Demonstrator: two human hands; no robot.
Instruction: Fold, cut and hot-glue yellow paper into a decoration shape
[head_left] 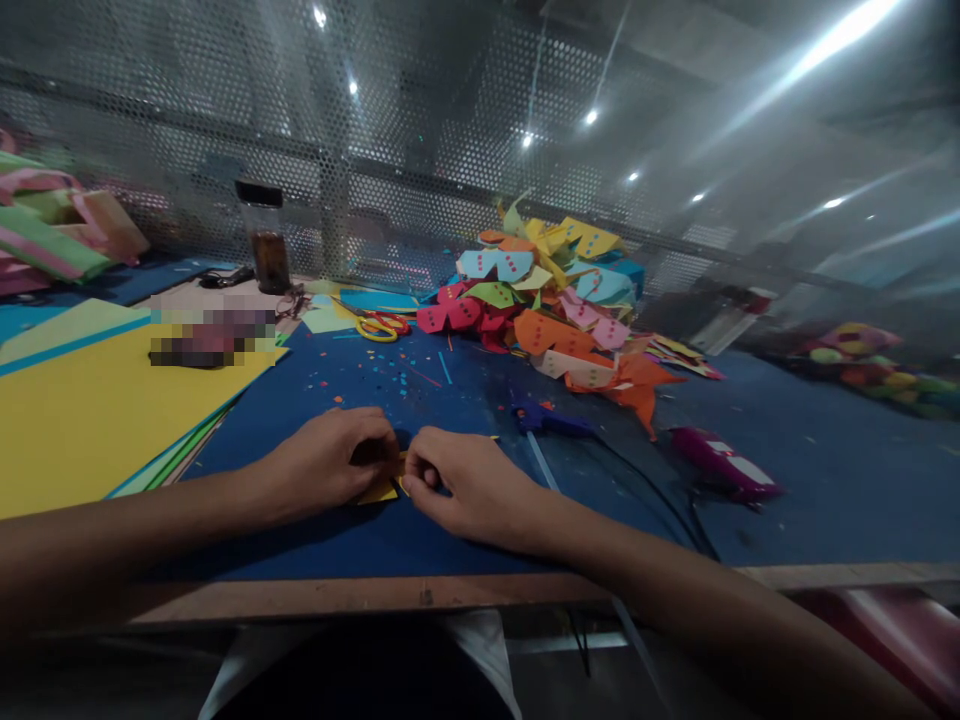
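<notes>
Our two hands, left (337, 455) and right (469, 485), pinch one small yellow paper piece (379, 492) between them, low over the blue worktop (330, 550)! Beyond, we've got one pair of yellow-handled scissors (379, 326) and one glue gun (555, 420).

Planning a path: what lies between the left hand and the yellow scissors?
In the head view, small scraps lie on the blue tabletop between left hand and scissors.
</notes>
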